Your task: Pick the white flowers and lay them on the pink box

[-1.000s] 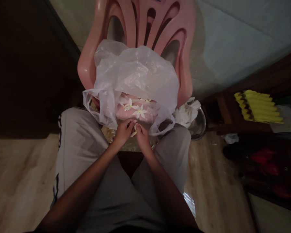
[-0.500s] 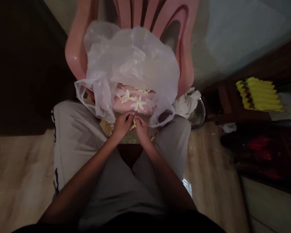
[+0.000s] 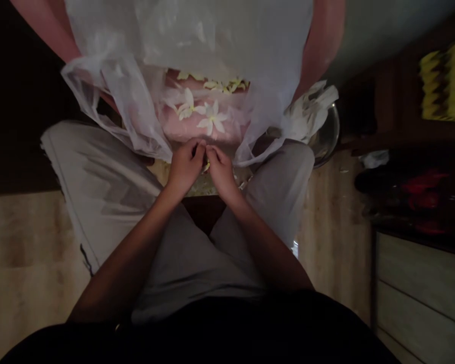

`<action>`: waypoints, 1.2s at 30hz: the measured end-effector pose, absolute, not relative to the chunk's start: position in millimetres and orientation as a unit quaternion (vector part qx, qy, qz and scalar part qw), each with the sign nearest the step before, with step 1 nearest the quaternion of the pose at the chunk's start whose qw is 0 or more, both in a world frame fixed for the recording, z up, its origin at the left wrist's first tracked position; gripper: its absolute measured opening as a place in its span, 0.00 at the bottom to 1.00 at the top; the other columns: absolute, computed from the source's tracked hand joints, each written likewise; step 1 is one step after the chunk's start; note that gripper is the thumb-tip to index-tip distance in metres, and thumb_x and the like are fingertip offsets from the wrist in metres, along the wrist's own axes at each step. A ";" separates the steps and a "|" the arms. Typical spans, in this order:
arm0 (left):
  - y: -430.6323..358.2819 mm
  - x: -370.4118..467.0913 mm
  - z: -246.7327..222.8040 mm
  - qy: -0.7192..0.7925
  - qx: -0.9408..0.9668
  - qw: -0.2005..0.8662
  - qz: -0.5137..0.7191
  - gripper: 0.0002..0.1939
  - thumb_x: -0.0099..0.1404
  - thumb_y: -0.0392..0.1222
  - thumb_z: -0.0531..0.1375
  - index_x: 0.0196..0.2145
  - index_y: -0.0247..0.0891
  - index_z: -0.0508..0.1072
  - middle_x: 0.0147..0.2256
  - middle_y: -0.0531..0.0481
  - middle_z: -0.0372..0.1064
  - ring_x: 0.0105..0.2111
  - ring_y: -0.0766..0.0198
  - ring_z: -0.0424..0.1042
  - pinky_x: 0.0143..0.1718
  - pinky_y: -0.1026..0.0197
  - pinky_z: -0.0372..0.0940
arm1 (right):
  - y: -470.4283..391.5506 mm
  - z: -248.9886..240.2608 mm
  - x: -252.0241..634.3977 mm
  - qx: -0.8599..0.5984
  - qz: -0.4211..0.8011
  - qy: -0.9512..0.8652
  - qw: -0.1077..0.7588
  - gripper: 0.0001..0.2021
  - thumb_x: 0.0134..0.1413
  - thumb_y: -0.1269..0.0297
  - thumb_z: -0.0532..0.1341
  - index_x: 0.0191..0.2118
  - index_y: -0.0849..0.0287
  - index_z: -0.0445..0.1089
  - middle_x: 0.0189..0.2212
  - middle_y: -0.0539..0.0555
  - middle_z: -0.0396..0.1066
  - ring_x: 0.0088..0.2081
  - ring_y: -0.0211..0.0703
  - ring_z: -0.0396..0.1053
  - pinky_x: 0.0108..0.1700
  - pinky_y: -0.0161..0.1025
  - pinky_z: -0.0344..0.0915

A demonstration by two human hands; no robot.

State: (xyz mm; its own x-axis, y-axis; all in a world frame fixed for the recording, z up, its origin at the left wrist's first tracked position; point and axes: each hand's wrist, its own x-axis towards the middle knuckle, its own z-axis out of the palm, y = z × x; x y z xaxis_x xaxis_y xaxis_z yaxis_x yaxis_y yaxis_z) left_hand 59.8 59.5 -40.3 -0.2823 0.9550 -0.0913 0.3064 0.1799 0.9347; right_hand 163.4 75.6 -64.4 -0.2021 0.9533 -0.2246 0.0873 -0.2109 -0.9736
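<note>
My left hand and my right hand meet above my lap, fingers pinched together. Between them shows a small bit of a white and yellow flower, mostly covered by the fingers. Just beyond my fingertips, two white flowers, one of them a star-shaped flower, lie at the mouth of a thin white plastic bag. More pale flowers sit deeper under the bag's edge. The bag's looped handles hang to either side of my hands.
The bag rests on a pink plastic chair in front of my knees. Right of it stands a metal bowl with crumpled white plastic over it. Yellow egg trays are on a shelf at the far right.
My view has tilted down and come closer, so the bag and chair appear larger and higher. Both hands stay together, and less of the flower between them shows.
</note>
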 end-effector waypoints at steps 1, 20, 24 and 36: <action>60.3 59.8 -40.4 0.665 0.454 0.386 0.451 0.11 0.69 0.42 0.55 0.32 0.37 0.74 0.22 0.56 0.66 0.24 0.68 0.65 0.27 0.66 0.58 | 76.2 -63.4 163.0 -0.505 0.590 -0.510 0.370 0.16 0.63 0.51 0.54 0.37 0.57 0.71 0.30 0.47 0.68 0.33 0.35 0.66 0.36 0.32 0.65; 75.1 62.1 -20.9 0.581 0.370 0.468 0.553 0.15 0.61 0.53 0.63 0.32 0.37 0.76 0.19 0.58 0.62 0.20 0.69 0.60 0.23 0.67 0.56 | 83.7 -29.6 169.9 -0.470 0.624 -0.487 0.390 0.15 0.57 0.51 0.56 0.34 0.56 0.72 0.29 0.50 0.69 0.29 0.39 0.66 0.27 0.34 0.67; 75.2 65.7 -20.0 0.580 0.379 0.461 0.554 0.15 0.62 0.53 0.62 0.32 0.37 0.75 0.20 0.57 0.64 0.21 0.69 0.61 0.23 0.67 0.56 | 85.1 -22.3 169.3 -0.497 0.627 -0.447 0.400 0.17 0.55 0.49 0.56 0.25 0.56 0.65 0.24 0.48 0.66 0.26 0.38 0.63 0.27 0.35 0.66; 70.0 69.6 -13.3 0.601 0.377 0.477 0.518 0.17 0.63 0.56 0.59 0.31 0.39 0.73 0.18 0.59 0.58 0.18 0.69 0.56 0.19 0.66 0.51 | 83.7 -23.7 166.9 -0.522 0.648 -0.374 0.410 0.13 0.51 0.52 0.60 0.29 0.57 0.70 0.22 0.47 0.67 0.24 0.38 0.64 0.28 0.35 0.62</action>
